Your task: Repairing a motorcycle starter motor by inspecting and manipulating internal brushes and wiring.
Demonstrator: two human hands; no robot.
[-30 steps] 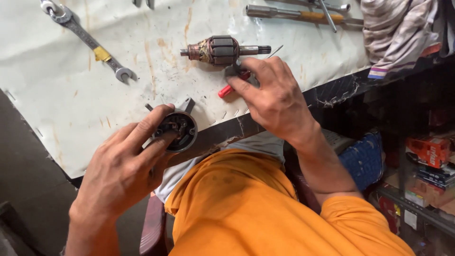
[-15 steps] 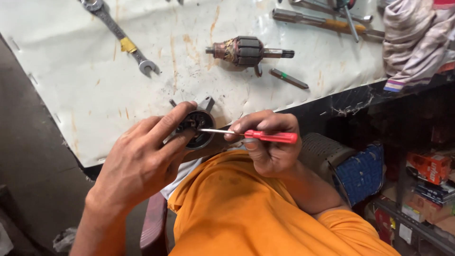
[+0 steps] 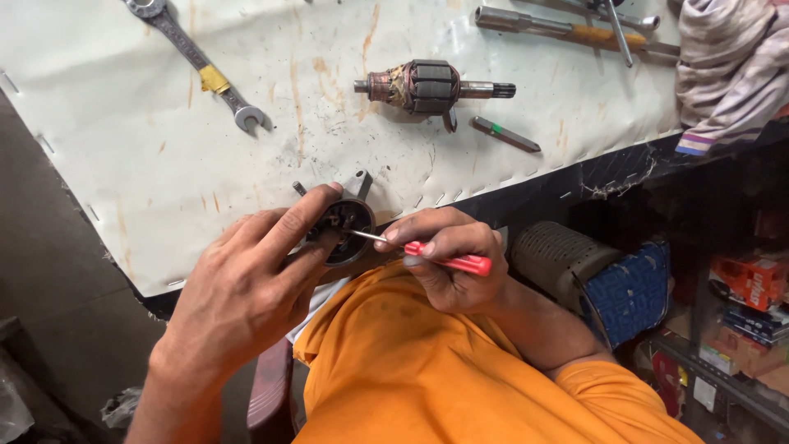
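My left hand (image 3: 251, 279) grips a round dark motor end housing (image 3: 345, 230) at the near edge of the white-covered bench (image 3: 123, 164). My right hand (image 3: 448, 255) holds a small red-handled screwdriver (image 3: 448, 259), and its metal tip reaches into the housing's open face. A motor armature (image 3: 427, 86) with copper windings lies on the bench beyond my hands.
A combination wrench (image 3: 201, 70) with a yellow band lies at the back left. A short dark bit (image 3: 505, 134) rests by the armature. Long metal tools (image 3: 575, 29) and a striped cloth (image 3: 731, 70) sit at the back right. Boxes (image 3: 752, 304) fill shelves at the lower right.
My right hand picked the red screwdriver up from beside the armature and brought it down to the housing, where its tip now enters. My left hand kept its hold on the housing.
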